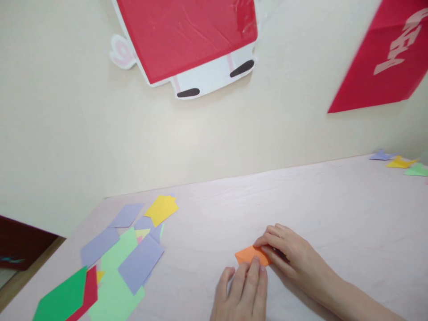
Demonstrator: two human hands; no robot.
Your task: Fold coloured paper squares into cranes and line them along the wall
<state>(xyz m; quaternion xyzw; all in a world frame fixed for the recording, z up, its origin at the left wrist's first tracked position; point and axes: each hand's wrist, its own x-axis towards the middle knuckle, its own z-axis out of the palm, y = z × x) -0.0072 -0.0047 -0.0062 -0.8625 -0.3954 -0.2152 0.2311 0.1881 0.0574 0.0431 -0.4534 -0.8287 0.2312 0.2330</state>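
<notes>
A small folded piece of orange paper point(246, 254) lies on the white-covered table, its pointed end to the left. My right hand point(290, 250) pinches its right end between thumb and fingers. From the near side, my left hand point(243, 290) rests with fingers stretched out, the tips touching the paper's lower edge. Part of the orange paper is hidden under the fingers of both hands.
Loose paper sheets spread over the left side: lilac point(142, 263), light green point(115, 285), yellow point(162, 209), green point(62, 296) and red point(90, 290). Small folded paper pieces, one yellow point(399, 162), stand at the far right. A wall point(200, 142) rises behind the table.
</notes>
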